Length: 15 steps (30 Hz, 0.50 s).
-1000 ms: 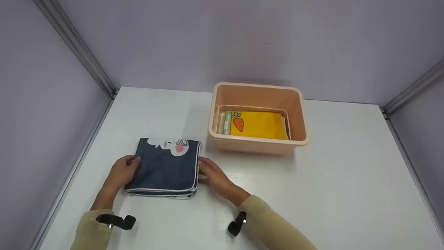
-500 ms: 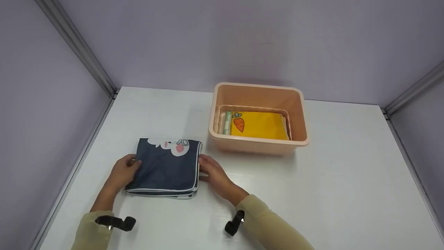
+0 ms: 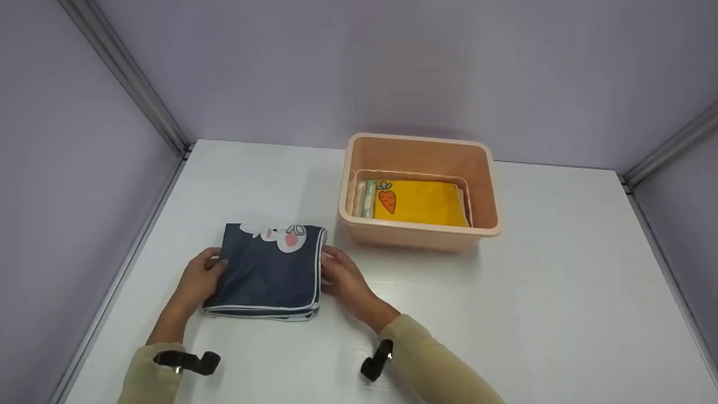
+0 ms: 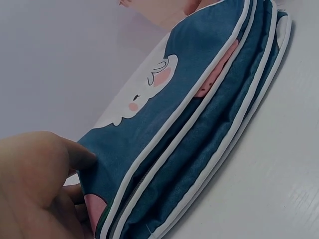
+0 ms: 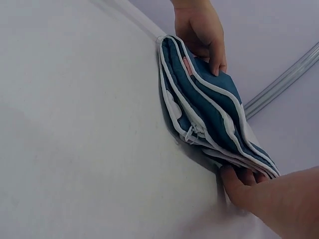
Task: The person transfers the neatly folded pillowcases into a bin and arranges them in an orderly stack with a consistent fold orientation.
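I see the navy cloth [image 3: 266, 275] lying folded on the bench [image 3: 561, 286], lower left of the head frame. The left hand [image 3: 199, 280] pinches its left edge, thumb on top and fingers curled beside it. The right hand [image 3: 352, 289] touches the right edge with bent fingers; I cannot tell whether it grips. At upper centre-right stands the bin [image 3: 412, 238], with a yellow cloth [image 3: 429, 202] lying inside.

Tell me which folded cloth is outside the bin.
The white-edged navy cloth, on the table between the left hand and right hand; the carrot-printed yellow cloth lies inside the peach bin.
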Motion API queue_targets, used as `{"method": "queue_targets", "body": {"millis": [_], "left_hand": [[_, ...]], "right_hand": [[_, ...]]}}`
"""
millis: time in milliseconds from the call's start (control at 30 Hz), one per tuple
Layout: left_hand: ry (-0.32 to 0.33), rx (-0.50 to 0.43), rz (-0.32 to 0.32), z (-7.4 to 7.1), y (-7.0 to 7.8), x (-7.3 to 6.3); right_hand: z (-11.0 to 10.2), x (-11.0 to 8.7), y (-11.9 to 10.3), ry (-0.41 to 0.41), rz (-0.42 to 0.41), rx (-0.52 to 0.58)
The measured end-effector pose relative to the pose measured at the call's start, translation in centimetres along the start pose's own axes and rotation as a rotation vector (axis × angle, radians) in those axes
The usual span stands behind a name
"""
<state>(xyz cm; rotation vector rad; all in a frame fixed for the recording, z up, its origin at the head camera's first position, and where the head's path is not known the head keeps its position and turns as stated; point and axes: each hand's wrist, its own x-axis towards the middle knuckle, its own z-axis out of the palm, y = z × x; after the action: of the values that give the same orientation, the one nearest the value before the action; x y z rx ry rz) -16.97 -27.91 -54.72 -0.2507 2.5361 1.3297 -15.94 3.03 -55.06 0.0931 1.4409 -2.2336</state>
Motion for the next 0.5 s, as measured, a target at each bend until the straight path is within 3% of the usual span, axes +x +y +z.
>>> {"method": "queue_targets", "body": {"millis": [333, 500], "left_hand": [[0.006, -0.049, 0.007, 0.2, -0.6, 0.1], [0.004, -0.095, 0.013, 0.2, -0.6, 0.0]], "right_hand": [[0.1, 0.3, 0.9, 0.006, -0.048, 0.067], [0.2, 0.5, 1.3, 0.001, -0.065, -0.031]]}}
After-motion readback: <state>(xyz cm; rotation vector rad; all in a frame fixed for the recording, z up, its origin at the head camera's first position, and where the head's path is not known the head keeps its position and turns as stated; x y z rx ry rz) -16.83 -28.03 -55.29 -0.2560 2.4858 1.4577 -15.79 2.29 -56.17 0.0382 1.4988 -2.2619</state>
